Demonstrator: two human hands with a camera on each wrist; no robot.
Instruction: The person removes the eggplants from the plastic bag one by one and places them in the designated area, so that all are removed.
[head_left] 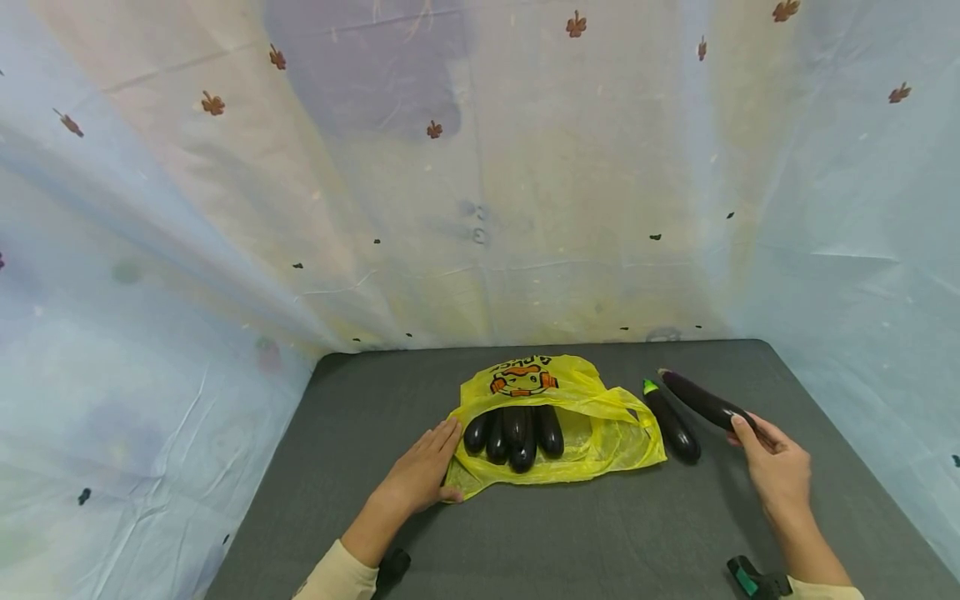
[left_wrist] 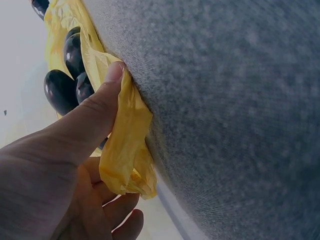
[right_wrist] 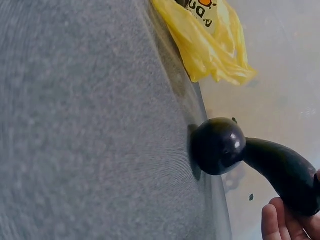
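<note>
A yellow plastic bag [head_left: 622,433] with a printed cartoon lies on its side, its mouth facing me. Several dark eggplants [head_left: 522,450] show inside, rounded ends toward the opening. My left hand [head_left: 426,467] rests against the bag's left side with fingers extended; in the left wrist view its thumb [left_wrist: 95,112] lies over the plastic rim, apart from the fingers. On the right, my right hand [head_left: 776,467] grips a long eggplant [head_left: 705,400] by its rounded end, held above the table with its stem pointing away to the left.
Another eggplant [head_left: 672,425], with a green stem end, lies on the table between the bag and my right hand. The dark grey table [head_left: 570,533] ends at a patterned sheet [head_left: 525,208] hanging behind it and along its sides.
</note>
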